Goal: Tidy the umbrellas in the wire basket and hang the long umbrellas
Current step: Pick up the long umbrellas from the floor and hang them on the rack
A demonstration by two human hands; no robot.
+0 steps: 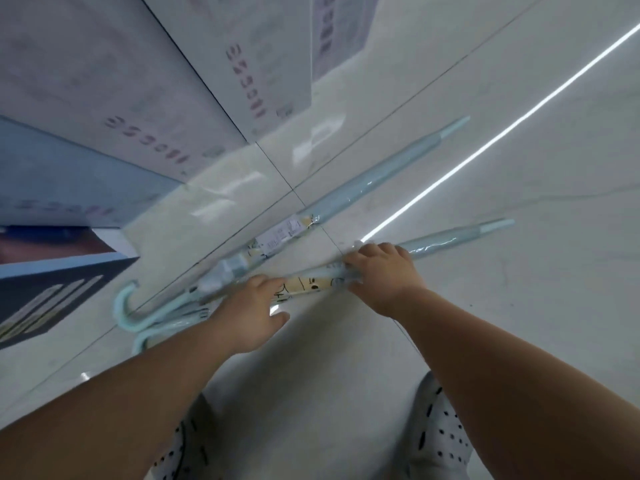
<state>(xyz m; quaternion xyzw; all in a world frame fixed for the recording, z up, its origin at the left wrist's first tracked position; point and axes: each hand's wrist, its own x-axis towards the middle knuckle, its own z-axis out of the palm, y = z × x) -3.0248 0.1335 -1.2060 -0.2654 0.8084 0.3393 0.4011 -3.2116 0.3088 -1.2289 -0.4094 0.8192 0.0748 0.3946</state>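
Gripping mid-shaft: right hand (382, 271) has its fingers curled over the near umbrella (446, 241) and is clamped on it. Left hand (247, 311) sits on the same umbrella toward the handle end, at 9 o'clock of the right hand. Thumb is splayed and the fingers are hidden, so I can't tell if it grips or just rests. Hands are apart, both on one shaft.

Near umbrella lies flat on the floor (519, 323), still in its plastic sleeve, tip toward 2 o'clock. Far umbrella (363, 183) lies just beside it, also sleeved, tip toward 1 o'clock. Nothing is touching it. The two splay apart at the tips, and their crook handles (125, 304) nearly meet at 8 o'clock.

White printed cartons (145, 84) are stacked at 10–11 o'clock. Spotted trousers (440, 438) at 6 o'clock.

Status, my read: early. Both long umbrellas are on the floor, none hung. No wire basket or hanging rail in frame, so the basket state is unknown. Left to do: lift this one, hang it, then the far one.
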